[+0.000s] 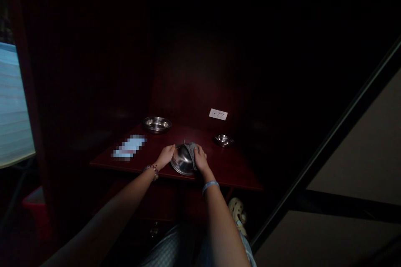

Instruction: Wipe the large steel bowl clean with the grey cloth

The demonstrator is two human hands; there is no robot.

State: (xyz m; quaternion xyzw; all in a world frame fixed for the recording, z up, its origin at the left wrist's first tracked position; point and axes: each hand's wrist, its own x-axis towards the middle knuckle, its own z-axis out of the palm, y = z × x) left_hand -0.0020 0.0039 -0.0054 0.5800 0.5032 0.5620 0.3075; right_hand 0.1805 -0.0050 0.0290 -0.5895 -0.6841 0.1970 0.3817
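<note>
A shiny metal bowl (182,161) is tipped with its rounded outside facing me, near the front edge of the dark red desk (147,156). My left hand (166,156) grips the bowl's left rim, fingers closed. On the bowl's right side, my right hand (200,158) is closed over a grey cloth (193,154) and presses it against the metal. The far side of the bowl is hidden from me.
Metal dishes (157,124) that look stacked stand at the back left. A small metal bowl (224,140) sits at the right, below a white wall socket (218,114). A blurred-out flat item (130,147) lies at the left. Dark panels enclose the desk.
</note>
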